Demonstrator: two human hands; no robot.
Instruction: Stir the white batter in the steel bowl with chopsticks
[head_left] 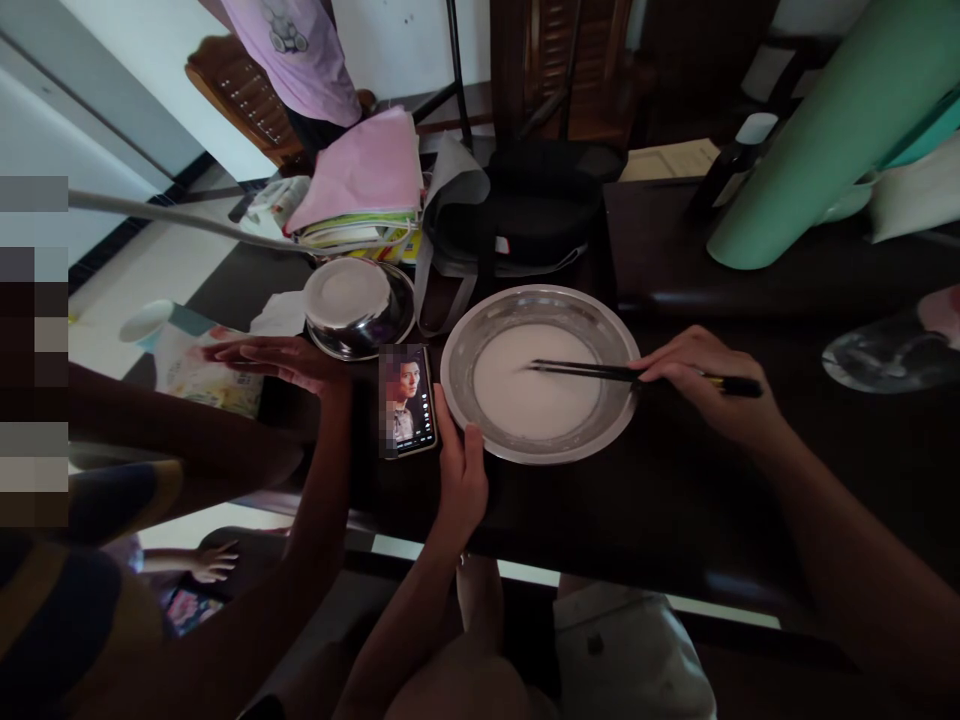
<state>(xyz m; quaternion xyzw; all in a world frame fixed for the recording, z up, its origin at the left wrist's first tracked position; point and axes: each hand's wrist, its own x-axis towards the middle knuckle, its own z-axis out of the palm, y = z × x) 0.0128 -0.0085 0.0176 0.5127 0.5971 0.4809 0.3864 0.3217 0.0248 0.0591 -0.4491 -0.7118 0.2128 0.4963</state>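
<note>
A wide metal bowl (628, 350) stands on the dark table, with a milky white liquid (525, 405) in its bottom. My left hand (461, 475) grips the bowl's near left side, fingers along the outer wall and thumb by the rim. Black chopsticks (589, 371) are pinched in my right hand (712, 385) at the bowl's right edge. Their tips reach into the liquid near its middle, where they look slightly blurred. Just left of the bowl lies a phone (409, 400) with a lit screen, close to my left fingers.
Another person's hand (281, 362) is at the left, beside a printed packet (210, 375). Behind the phone sits an upturned metal bowl (349, 300). A black bag (517, 215) and pink folder (360, 175) are at the back. A green cylinder (810, 150) and clear plastic container (870, 350) stand right.
</note>
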